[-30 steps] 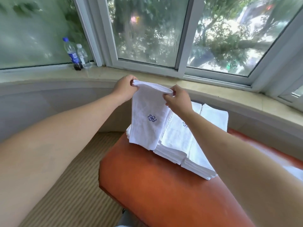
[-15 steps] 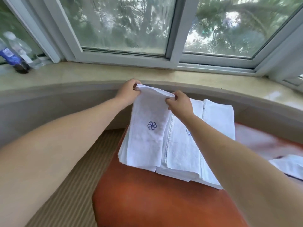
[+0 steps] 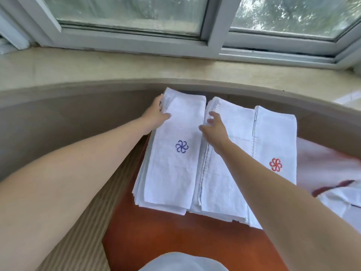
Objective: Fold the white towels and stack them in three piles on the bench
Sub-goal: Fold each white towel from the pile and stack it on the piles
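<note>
Three piles of folded white towels lie side by side on the orange bench (image 3: 175, 237). The left pile is topped by a towel with a blue flower mark (image 3: 175, 163). The middle pile (image 3: 226, 173) is partly hidden by my right forearm. The right pile (image 3: 277, 145) shows a red flower mark. My left hand (image 3: 156, 116) rests on the far left corner of the blue-marked towel, thumb on top. Hovering over the gap between the left and middle piles, my right hand (image 3: 214, 128) has its fingers spread and holds nothing.
A curved stone window sill (image 3: 136, 69) and wall run right behind the bench, with the window frame (image 3: 211, 42) above. Unfolded white cloth (image 3: 336, 184) lies on the bench at the right. Striped carpet (image 3: 82, 241) lies to the left.
The blue-marked towel, held up by both hands before, now lies flat on the left pile. My right hand has let go and opened; the left stays at the far corner.
</note>
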Available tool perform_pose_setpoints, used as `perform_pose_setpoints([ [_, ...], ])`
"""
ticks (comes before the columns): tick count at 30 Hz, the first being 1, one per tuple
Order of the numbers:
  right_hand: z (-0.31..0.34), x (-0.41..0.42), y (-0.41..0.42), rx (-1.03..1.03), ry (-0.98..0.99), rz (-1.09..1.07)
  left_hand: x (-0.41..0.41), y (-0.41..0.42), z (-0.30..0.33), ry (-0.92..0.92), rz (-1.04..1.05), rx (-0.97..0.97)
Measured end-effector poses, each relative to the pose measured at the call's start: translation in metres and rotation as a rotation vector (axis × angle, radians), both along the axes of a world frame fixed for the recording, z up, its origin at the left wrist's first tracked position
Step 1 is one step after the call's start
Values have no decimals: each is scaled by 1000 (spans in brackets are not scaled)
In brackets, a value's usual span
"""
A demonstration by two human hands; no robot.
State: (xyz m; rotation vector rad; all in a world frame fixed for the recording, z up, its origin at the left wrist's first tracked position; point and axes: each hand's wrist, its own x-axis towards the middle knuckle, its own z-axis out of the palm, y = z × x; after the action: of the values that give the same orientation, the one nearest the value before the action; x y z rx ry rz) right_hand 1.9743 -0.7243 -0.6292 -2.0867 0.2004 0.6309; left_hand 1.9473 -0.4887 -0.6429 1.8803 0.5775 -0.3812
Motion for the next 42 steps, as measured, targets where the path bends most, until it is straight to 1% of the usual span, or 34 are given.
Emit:
perform_pose_setpoints([
  [4,-13,-16,-3,-25,-29,25,-25,7,-19,54,28,13],
  [6,-10,-23,-2,-63,-38,59,-39,9,-18,90,-1,26],
  [9,0,-41,-2,-198,-39,183,-67,7,-15,135,-124,41],
  [13,14,-83,-3,-434,-17,407,-115,-2,-9,201,-260,71],
  [15,17,-108,-6,-480,46,516,-135,-5,-7,263,-322,77],
  [18,20,-141,-11,-399,267,601,-157,-4,-3,368,-406,20],
  [19,20,-151,-12,-356,317,580,-163,-3,-2,364,-398,4],
  [20,19,-160,-13,-324,324,539,-169,-2,-1,338,-364,6],
  [22,17,-179,-17,-315,259,465,-181,-1,-1,275,-295,64],
  [24,15,-196,-21,-376,190,510,-196,-6,-1,262,-347,150],
  [25,14,-204,-23,-428,150,569,-204,-11,-1,264,-407,225],
  [27,12,-218,-27,-494,86,621,-220,-24,5,230,-499,466],
  [28,12,-224,-28,-504,80,629,-227,-31,8,176,-544,590],
  [29,13,-230,-30,-516,81,648,-233,-39,11,117,-611,673],
  [30,13,-235,-33,-528,85,676,-239,-48,14,81,-701,702],
  [31,14,-241,-36,-529,90,705,-245,-57,17,88,-786,693],
  [33,18,-251,-48,-512,93,733,-254,-77,26,192,-896,696],
  [34,21,-255,-56,-508,98,738,-256,-88,29,240,-920,723],
  [35,26,-258,-66,-505,108,736,-259,-99,34,264,-925,750],
  [37,38,-268,-93,-502,112,712,-264,-126,44,240,-902,769],
  [42,69,-306,-200,-502,-37,543,-281,-220,74,93,-909,740],
])
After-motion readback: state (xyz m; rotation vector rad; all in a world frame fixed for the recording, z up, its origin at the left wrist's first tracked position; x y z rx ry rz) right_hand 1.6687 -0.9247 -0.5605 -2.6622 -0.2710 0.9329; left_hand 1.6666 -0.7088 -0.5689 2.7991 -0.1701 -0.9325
